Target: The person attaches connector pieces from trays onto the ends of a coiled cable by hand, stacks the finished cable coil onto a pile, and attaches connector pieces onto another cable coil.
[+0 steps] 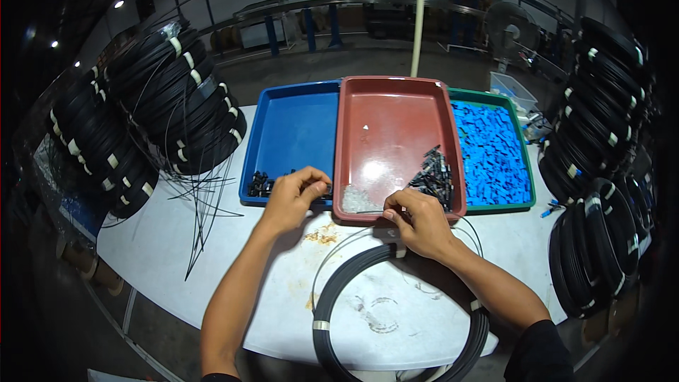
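My left hand [293, 198] is over the near right corner of a blue tray [297, 124], its fingers closed in a pinch. What it pinches, if anything, is too small to make out. Small black parts [260, 184] lie along that tray's near side. At the near rim of the red tray [385, 117], my right hand [419, 221] grips a thin black cable [369, 212], whose end points left. Beneath both hands a taped coil of black cable [325, 311] lies on the table. Small clear pieces [356, 199] and longer black parts [435, 180] sit in the red tray.
A green tray [532, 187] at the right holds many blue pieces [491, 155]. Tall stacks of black cable coils stand at the left [177, 92] and right [601, 99], loose cable ends [201, 205] trailing from the left ones. A fan [509, 28] stands farther back.
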The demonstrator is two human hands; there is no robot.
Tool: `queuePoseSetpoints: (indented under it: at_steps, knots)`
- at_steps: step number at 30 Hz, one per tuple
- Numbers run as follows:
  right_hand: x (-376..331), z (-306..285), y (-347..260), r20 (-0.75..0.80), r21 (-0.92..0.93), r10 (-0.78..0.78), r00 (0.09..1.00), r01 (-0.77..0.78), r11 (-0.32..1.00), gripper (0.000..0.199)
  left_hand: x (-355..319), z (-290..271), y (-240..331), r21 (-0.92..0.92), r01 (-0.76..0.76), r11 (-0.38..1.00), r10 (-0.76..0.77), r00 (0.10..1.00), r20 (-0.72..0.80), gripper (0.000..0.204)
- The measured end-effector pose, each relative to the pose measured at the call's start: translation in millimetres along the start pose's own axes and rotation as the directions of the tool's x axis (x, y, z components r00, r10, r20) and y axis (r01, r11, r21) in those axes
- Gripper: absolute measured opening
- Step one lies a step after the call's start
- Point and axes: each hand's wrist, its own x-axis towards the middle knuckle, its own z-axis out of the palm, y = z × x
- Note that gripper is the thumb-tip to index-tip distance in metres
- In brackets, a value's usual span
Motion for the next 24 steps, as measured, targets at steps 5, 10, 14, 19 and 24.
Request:
queuePoseSetpoints:
  at_steps: [5,10,14,19,24]
  knots:
    - [-18,-18,13,-0.099,0.079,0.141,0.985,-0.134,0.988,0.009,-13,56,34,-0.301,0.078,0.95,-0.035,0.989,0.146,0.015]
    - [-23,-13,24,-0.136,0.078,0.081,0.987,-0.071,0.994,0.012,-18,72,35,-0.36,0.075,0.93,-0.034,0.992,0.119,0.014]
    - [-15,-14,17,-0.113,0.073,0.058,0.992,-0.05,0.996,0.01,-17,65,35,-0.425,0.133,0.896,-0.078,0.986,0.145,0.015]
    - [8,-1,9,-0.011,0.02,-0.134,0.991,0.134,0.991,0.01,-21,15,8,-0.266,0.084,0.96,-0.081,0.996,0.021,0.018]
    - [42,37,-4,-0.02,0.053,-0.23,0.973,0.231,0.971,0.009,-17,-66,-45,0.171,0.091,0.981,-0.031,0.945,-0.325,0.015]
